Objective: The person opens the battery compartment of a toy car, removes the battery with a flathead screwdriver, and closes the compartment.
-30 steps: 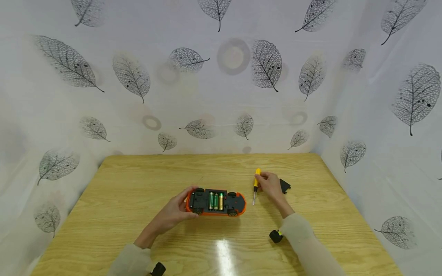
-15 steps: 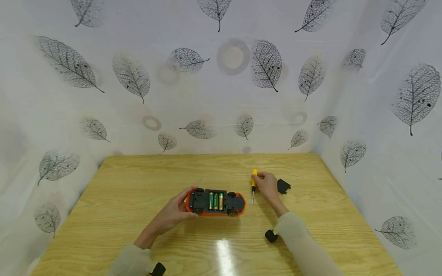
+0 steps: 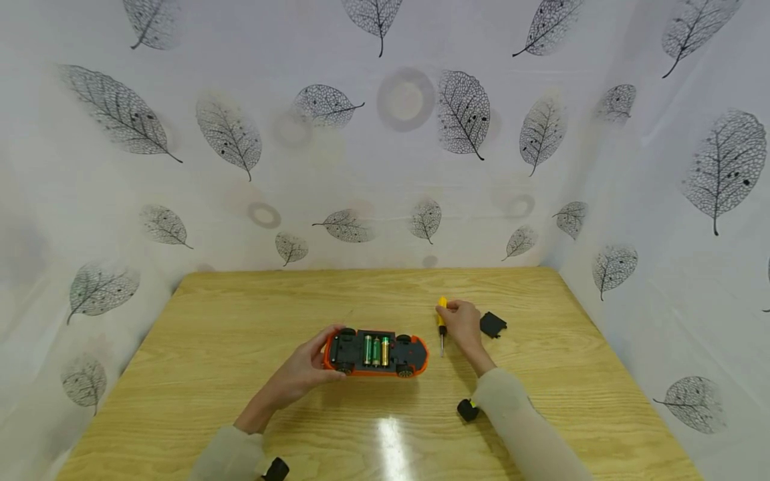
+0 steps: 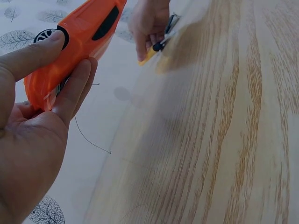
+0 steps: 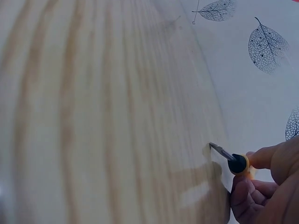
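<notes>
My left hand (image 3: 302, 366) grips the rear end of an orange toy car (image 3: 415, 357), its black underside turned up toward the head camera. Several batteries (image 3: 375, 351), green and gold, sit side by side in the car's uncovered compartment. The thumb lies by a wheel (image 4: 50, 36) in the left wrist view, with the other fingers under the body. To the right of the car, my right hand (image 3: 464, 325) pinches a screwdriver (image 3: 442, 321) by its yellow handle. Its metal shaft (image 5: 222, 151) points down toward the tabletop.
A black plastic cover (image 3: 493, 325) lies on the wooden table (image 3: 240, 307) just right of my right hand. Behind the table hangs a pale sheet (image 3: 361, 167) printed with leaves. A black wrist camera (image 3: 468, 410) sits below my right sleeve.
My right hand has shifted slightly left with the screwdriver, and more of the black cover shows beside it. The left hand and the car have stayed in place.
</notes>
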Motion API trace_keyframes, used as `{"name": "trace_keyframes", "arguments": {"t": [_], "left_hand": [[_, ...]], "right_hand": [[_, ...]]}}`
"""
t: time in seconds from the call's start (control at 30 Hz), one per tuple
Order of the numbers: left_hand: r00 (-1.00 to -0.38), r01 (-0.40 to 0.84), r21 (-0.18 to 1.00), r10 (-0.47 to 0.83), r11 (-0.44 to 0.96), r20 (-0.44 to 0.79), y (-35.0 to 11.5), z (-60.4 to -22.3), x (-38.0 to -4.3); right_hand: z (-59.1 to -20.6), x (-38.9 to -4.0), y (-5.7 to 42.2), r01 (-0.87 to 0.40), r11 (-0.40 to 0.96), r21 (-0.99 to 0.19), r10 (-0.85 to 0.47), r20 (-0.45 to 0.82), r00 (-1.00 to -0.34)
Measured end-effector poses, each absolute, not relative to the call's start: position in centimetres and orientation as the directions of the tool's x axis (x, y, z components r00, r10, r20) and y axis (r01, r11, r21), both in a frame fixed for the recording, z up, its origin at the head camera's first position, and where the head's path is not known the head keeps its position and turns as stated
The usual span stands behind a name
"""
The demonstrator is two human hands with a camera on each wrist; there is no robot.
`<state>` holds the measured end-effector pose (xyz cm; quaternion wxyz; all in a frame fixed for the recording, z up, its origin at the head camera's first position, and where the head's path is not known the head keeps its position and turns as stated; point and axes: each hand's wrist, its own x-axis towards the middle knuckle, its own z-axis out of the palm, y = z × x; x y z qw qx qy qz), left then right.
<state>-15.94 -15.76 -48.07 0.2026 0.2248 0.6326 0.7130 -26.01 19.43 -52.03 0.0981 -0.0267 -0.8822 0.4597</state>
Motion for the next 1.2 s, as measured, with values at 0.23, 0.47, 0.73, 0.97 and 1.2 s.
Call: {"name": "trace_keyframes", "arguments": {"t": [0.23,0.47,0.73,0.97,1.2], "left_hand": [[-0.823,-0.023,0.993,0.567,-0.117,0.048,-15.62,-47.98,-15.88],[-0.826,-0.023,0.993,0.562,-0.114,0.045,-15.68,-48.07,-15.91],[-0.825,-0.023,0.993,0.562,-0.12,0.049,-15.7,-48.16,-15.92],[-0.827,-0.005,0.993,0.559,-0.117,0.061,-15.82,-48.29,-15.88],[-0.821,-0.009,0.993,0.568,-0.119,0.06,-15.97,-48.38,-15.9]], "right_hand": [[-51.99,-26.09,19.12,-0.057,0.587,-0.807,0.133,0.166,-0.977],[-52.08,-26.24,18.87,-0.048,0.625,-0.779,0.141,0.172,-0.975],[-51.62,-26.2,18.68,-0.043,0.617,-0.786,0.146,0.168,-0.975],[-51.52,-26.14,18.64,-0.046,0.628,-0.777,0.136,0.168,-0.976],[-51.69,-26.17,18.71,-0.038,0.608,-0.793,0.138,0.153,-0.979]]}}
